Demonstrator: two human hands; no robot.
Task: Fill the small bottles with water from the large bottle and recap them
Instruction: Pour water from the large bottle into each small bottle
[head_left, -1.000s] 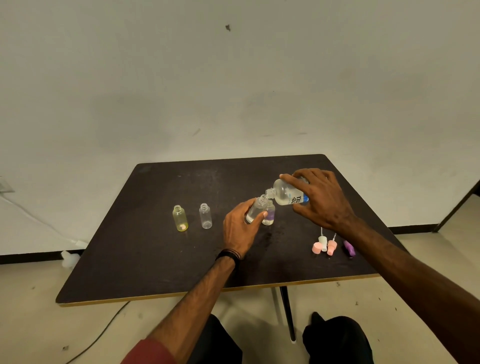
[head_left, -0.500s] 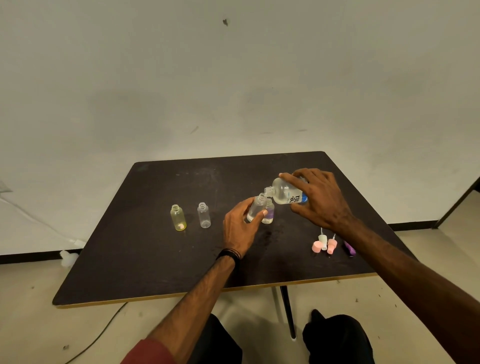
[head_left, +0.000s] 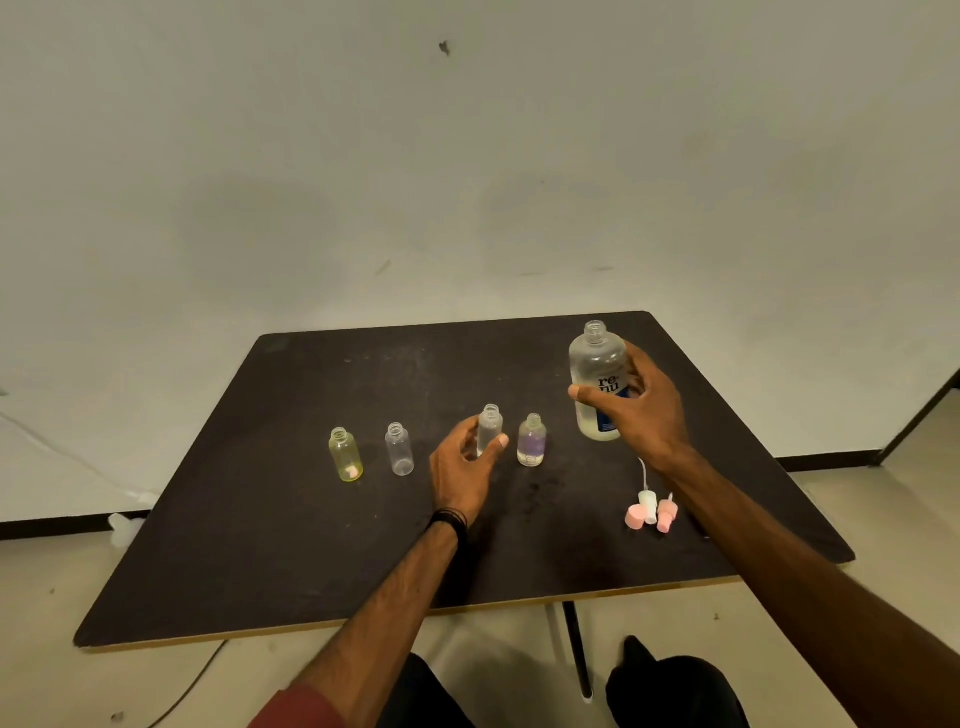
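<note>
We sit at a dark table (head_left: 249, 545) with a pale front edge. At 4 o'clock lie pink and white caps (head_left: 650, 512). Our left hand (head_left: 465, 470) curls around a clear small bottle (head_left: 489, 428) at centre; a purple-tinted bottle (head_left: 531, 441) stands just beside it. At 2 o'clock our right hand (head_left: 641, 410) grips the upright large bottle (head_left: 597, 379), labelled "renu". At 10 o'clock stand a yellow bottle (head_left: 345, 455) and a clear one (head_left: 399, 450). A plain wall (head_left: 467, 156) lies beyond.

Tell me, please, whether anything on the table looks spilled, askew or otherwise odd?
A small pink object lies inside the yellow bottle, at its bottom, which seems odd for a bottle awaiting water. Nothing looks clearly spilled on the table.
</note>
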